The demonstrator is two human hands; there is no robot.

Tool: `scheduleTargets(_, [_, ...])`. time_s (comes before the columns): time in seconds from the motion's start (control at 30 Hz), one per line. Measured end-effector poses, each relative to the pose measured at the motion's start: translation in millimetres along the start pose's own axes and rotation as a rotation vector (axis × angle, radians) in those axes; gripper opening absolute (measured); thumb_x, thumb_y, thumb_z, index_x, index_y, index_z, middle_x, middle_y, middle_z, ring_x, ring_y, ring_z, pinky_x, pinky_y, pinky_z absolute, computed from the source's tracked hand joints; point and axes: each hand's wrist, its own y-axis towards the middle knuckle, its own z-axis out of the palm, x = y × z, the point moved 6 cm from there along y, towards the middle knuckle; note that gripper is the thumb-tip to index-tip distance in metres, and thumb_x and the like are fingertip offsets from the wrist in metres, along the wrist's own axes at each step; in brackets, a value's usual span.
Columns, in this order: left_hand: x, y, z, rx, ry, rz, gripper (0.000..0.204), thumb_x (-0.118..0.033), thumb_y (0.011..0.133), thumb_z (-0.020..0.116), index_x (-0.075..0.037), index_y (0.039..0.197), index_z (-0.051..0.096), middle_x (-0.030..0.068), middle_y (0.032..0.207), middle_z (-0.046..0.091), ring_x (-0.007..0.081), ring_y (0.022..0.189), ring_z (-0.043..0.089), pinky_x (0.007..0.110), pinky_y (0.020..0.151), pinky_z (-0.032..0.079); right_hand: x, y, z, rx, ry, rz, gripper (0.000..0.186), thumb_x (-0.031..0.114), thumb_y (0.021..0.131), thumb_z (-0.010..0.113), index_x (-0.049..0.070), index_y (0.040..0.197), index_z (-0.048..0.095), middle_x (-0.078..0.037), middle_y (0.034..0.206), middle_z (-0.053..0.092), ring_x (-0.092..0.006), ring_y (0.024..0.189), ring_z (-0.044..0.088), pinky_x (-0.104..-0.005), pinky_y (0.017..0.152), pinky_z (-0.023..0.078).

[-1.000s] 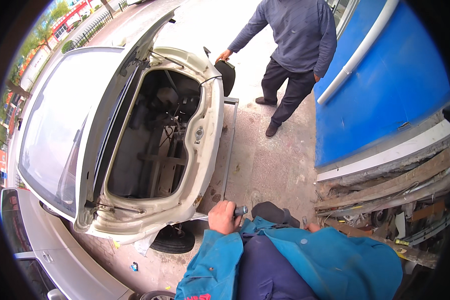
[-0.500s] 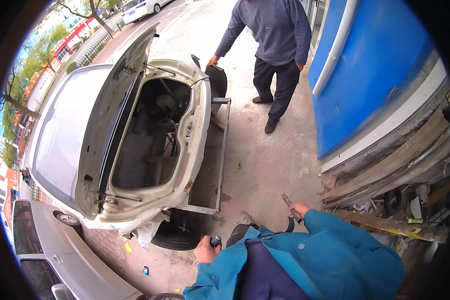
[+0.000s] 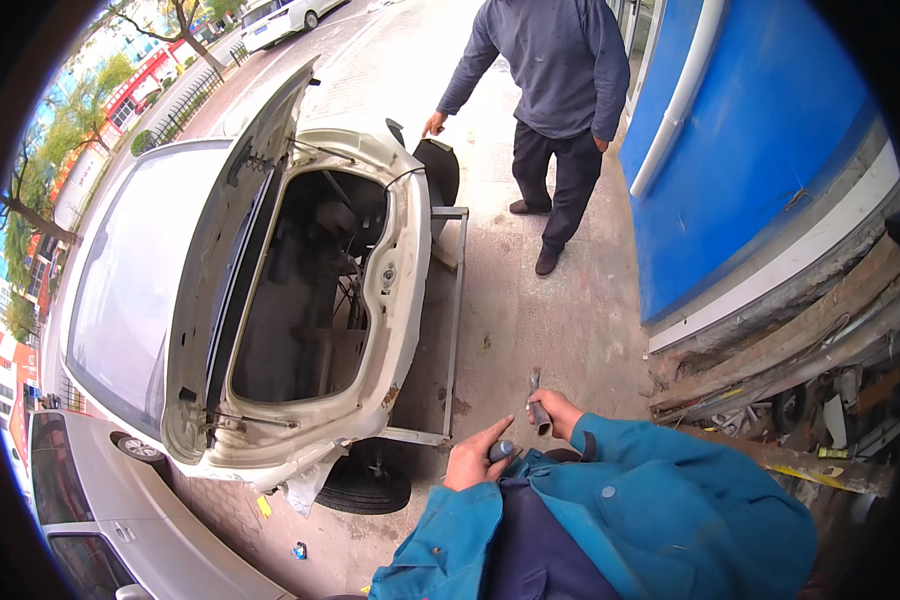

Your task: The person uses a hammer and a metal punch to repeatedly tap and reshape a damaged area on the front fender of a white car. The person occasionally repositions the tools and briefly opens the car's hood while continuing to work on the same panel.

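Wrapped round a dark, round-ended handle (image 3: pixel 502 450) is my left hand (image 3: pixel 473 460), its index finger stretched out toward the right hand; the rest of that tool is hidden. My right hand (image 3: pixel 560 412) grips a short grey metal tube (image 3: pixel 540 412), slim at its far end and wider, with an open mouth, at its near end. Both hands are close together in front of my body, apart from the car. Ahead on the left stands a white car (image 3: pixel 402 340) with its rear hatch (image 3: pixel 215 250) raised and its dark interior (image 3: pixel 295 300) exposed.
A metal frame (image 3: pixel 457 330) juts from the car's rear, with a tyre (image 3: pixel 365 488) below. Another person (image 3: pixel 555 90) stands beyond, one hand near a dark curved panel (image 3: pixel 436 172). Right are a blue wall (image 3: pixel 740 150) and scrap wood (image 3: pixel 780 340). A silver car (image 3: pixel 130 510) is left.
My hands have come closer together, the left moving right and up, the right moving left. My left index finger now points out. The other person's hand has lifted from the dark panel.
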Motion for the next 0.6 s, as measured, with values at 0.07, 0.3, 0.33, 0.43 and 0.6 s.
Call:
scheduleTargets(0.07, [-1.7, 38.7, 1.2, 0.143, 0.075, 0.040, 0.068, -0.022, 0.093, 0.089, -0.020, 0.157, 0.065, 0.0215, 0.112, 0.080, 0.0429, 0.099, 0.079, 0.048, 0.086, 0.064, 19.7, 3.7, 39.1, 0.009, 0.023, -0.021, 0.025, 0.023, 0.103, 0.064, -0.001, 0.108, 0.063, -0.013, 0.089, 0.069, -0.0259, 0.072, 0.068, -0.0413, 0.066, 0.058])
scheduleTargets(0.3, [25.6, 122.2, -13.1, 0.123, 0.196, 0.135, 0.075, -0.013, 0.081, 0.086, -0.018, 0.153, 0.065, 0.0170, 0.103, 0.079, 0.0404, 0.095, 0.077, 0.049, 0.081, 0.063, 95.8, 44.6, 122.7, 0.148, -0.167, 0.001, 0.024, 0.023, 0.104, 0.065, 0.001, 0.113, 0.065, -0.015, 0.093, 0.072, -0.0244, 0.072, 0.068, -0.0398, 0.065, 0.057])
scheduleTargets(0.33, [33.6, 132.1, -17.7, 0.095, 0.218, 0.161, 0.078, -0.011, 0.079, 0.086, -0.017, 0.153, 0.065, 0.0152, 0.105, 0.079, 0.0387, 0.095, 0.077, 0.049, 0.081, 0.062, 107.6, 56.0, 127.7, 0.183, -0.230, 0.006, 0.024, 0.025, 0.105, 0.065, 0.002, 0.114, 0.065, -0.016, 0.095, 0.073, -0.0239, 0.073, 0.068, -0.0395, 0.065, 0.057])
scheduleTargets(0.43, [70.1, 161.8, -24.4, 0.064, 0.237, 0.045, 0.081, -0.010, 0.072, 0.087, -0.015, 0.151, 0.067, 0.0141, 0.110, 0.078, 0.0364, 0.100, 0.076, 0.049, 0.083, 0.062, 150.7, 108.0, 129.7, 0.321, -0.733, 0.161, 0.037, 0.032, 0.111, 0.061, 0.003, 0.134, 0.062, -0.017, 0.097, 0.074, -0.0218, 0.073, 0.068, -0.0393, 0.062, 0.056])
scheduleTargets(0.6, [116.3, 202.0, -28.9, -0.190, 0.169, -0.206, 0.076, -0.009, 0.072, 0.086, -0.011, 0.146, 0.070, 0.0179, 0.110, 0.080, 0.0403, 0.100, 0.077, 0.050, 0.084, 0.062, 372.7, 283.7, 164.3, 0.021, -0.926, -0.381, 0.087, 0.028, 0.112, 0.061, 0.001, 0.178, 0.012, -0.019, 0.084, 0.073, -0.0257, 0.063, 0.070, -0.0419, 0.052, 0.055])
